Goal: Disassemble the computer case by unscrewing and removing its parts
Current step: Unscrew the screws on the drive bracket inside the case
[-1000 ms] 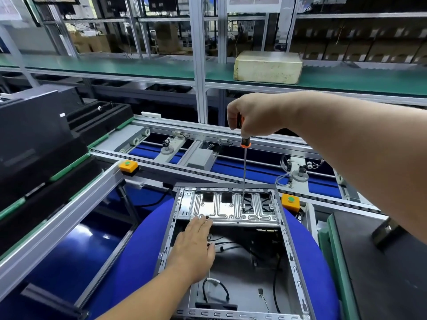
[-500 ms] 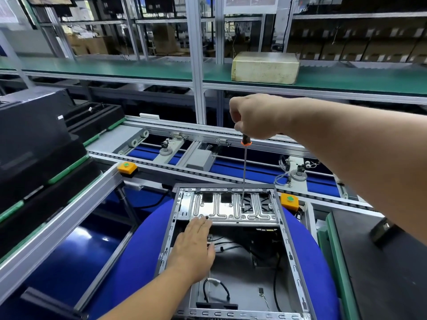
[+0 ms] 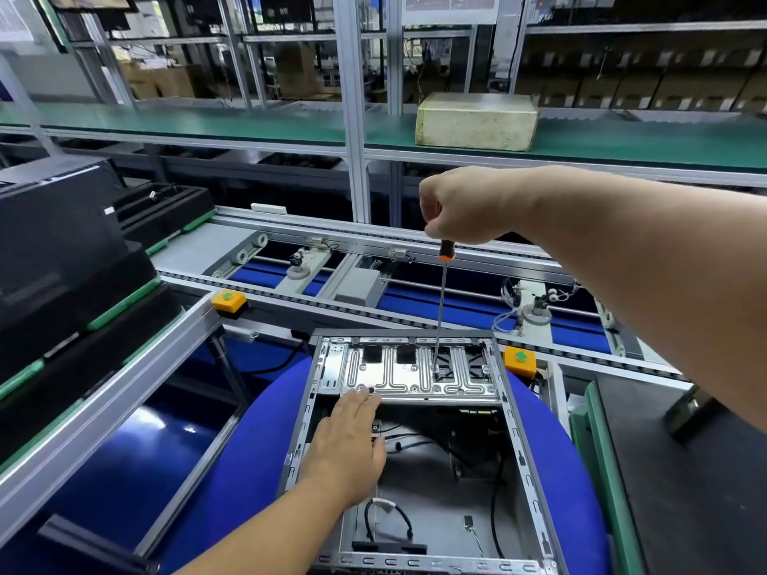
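Observation:
An open grey computer case lies on a round blue pad in front of me. A silver metal bracket plate spans the case's far end. My right hand grips the black-and-orange handle of a long screwdriver, held upright, its tip down on the plate right of centre. My left hand lies flat with straight fingers on the case's left side, fingertips touching the plate's near edge. Black cables run inside the case.
A conveyor with blue belts runs behind the case, with yellow button boxes at the left and right. Black cases stand at the left. A beige box sits on the green shelf. A dark mat lies right.
My right hand has turned slightly on the screwdriver handle while the tip stays on the same spot. The left hand has not moved.

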`<state>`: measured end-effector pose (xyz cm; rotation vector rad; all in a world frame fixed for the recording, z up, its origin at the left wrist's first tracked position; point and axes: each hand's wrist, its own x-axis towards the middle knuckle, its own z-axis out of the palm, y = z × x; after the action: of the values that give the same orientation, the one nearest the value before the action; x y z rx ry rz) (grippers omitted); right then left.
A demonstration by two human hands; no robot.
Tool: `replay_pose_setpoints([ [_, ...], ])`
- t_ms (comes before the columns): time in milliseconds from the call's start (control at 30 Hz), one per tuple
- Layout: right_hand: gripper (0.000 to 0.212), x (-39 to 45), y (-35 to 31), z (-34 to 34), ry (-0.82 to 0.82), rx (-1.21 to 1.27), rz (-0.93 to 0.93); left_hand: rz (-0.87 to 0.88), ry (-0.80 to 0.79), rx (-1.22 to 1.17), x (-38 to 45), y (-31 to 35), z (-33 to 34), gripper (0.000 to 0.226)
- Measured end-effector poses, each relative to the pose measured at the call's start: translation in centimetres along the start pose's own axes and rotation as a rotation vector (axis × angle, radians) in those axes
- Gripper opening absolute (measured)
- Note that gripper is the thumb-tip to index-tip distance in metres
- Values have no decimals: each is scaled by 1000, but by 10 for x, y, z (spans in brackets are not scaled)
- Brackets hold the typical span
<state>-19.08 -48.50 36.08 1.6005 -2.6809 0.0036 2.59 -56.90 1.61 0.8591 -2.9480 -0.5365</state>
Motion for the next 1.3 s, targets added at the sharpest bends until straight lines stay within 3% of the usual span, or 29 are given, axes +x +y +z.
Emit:
replay_pose_setpoints([
  [133, 44, -2, 1, 2, 41, -225, 103, -1, -2, 2, -1, 0, 0, 73],
  [267, 26, -2, -1, 0, 8, -260, 41, -2, -4, 4, -1, 1, -1, 73],
  [433, 8, -2, -1, -4, -23, -55, -65, -10, -7, 10, -1, 2, -2, 72],
  [567, 22, -5, -2, -7, -83, 114, -115, -9, -9, 16, -1, 3, -2, 73],
  [667, 23, -4, -3, -8, -95, 99, -116, -10, -10, 10, -2, 2, -2, 73],
  [833, 3, -2, -3, -4, -46, 42, -64, -10, -4, 6, -2, 2, -2, 73],
  [967, 44, -2, -3, -2, -45, -227, 3, -7, -2, 2, -2, 2, -2, 73],
  [1067, 57, -2, -5, -5, -73, -299, 28, -9, 0, 0, -2, 3, -2, 73],
  [1300, 31, -2, -2, -8, -83, -262, -36, 0, 12, 2, -3, 4, -4, 72],
])
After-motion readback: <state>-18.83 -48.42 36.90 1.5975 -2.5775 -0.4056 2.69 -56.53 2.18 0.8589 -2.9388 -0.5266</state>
